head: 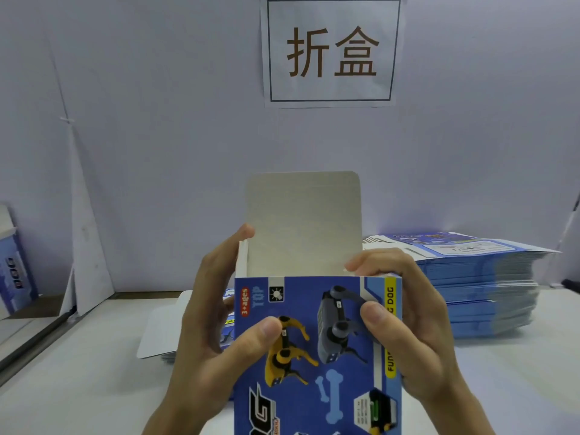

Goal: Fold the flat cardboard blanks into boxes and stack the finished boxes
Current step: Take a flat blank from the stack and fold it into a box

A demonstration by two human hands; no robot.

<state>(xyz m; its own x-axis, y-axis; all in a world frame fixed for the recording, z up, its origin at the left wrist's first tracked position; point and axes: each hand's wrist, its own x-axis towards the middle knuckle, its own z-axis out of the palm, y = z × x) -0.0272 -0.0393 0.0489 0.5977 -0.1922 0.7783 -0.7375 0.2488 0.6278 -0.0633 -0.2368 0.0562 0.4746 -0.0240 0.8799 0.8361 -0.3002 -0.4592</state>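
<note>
Blue blank stack (480, 287) beside box (301, 312)

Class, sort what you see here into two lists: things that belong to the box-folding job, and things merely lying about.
Belongs to the job: half-folded box, gripped by left hand and right hand; stack of flat blanks; standing box at far left.
Just lying about: wall sign; leaning white panel.

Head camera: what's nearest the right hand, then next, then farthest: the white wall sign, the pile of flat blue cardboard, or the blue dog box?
1. Blue printed dog box: held in the right hand.
2. Pile of flat blue cardboard blanks: just beyond, on the right.
3. White paper sign: high on the back wall.
</note>
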